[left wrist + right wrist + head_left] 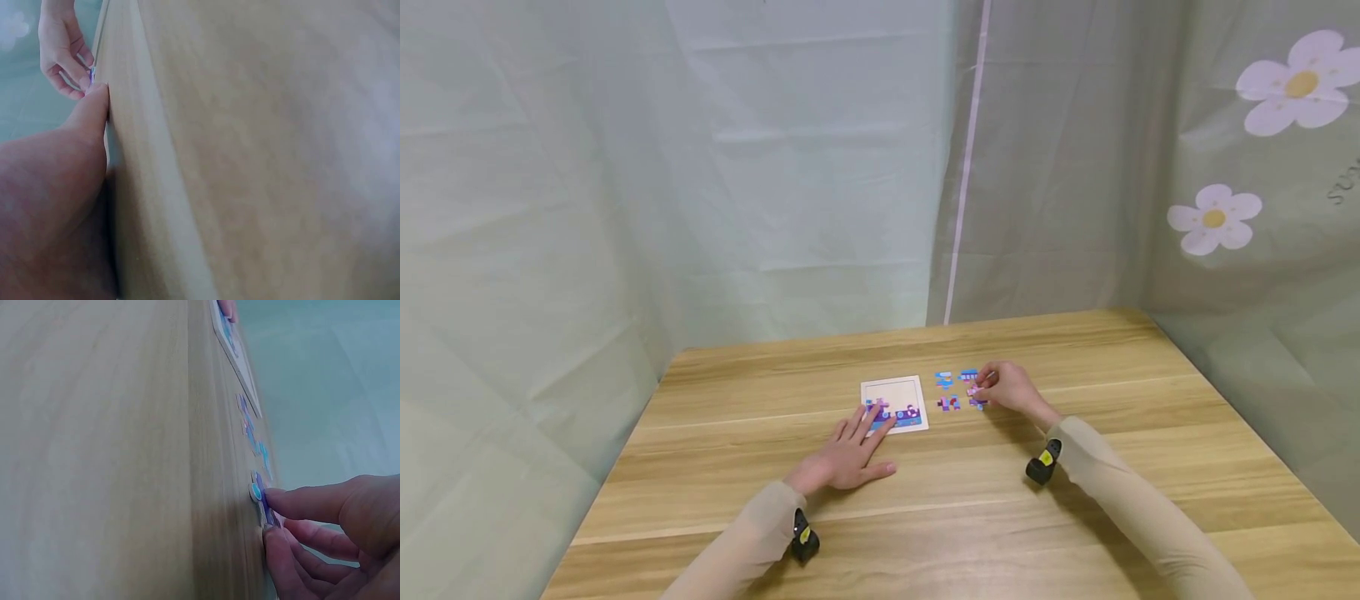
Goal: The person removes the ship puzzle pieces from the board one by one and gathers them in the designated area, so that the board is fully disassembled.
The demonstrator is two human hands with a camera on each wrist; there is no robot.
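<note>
A square puzzle board [923,406] with a white border lies on the table, its lower part filled with purple and blue pieces. My left hand [848,454] rests on its lower left, fingers spread and straight. To the right of the board, my right hand [1011,387] pinches a purple and blue puzzle piece [258,491] between thumb and finger, low at the tabletop. Part of that piece is hidden by the fingers. Other loose puzzle pieces [944,380] lie between the board and the right hand.
The wooden table [715,467] extends around the board and pieces. Pale fabric [805,167] hangs behind the table, with printed flowers [1214,218] on the right side. Each wrist wears a small black camera [1041,465].
</note>
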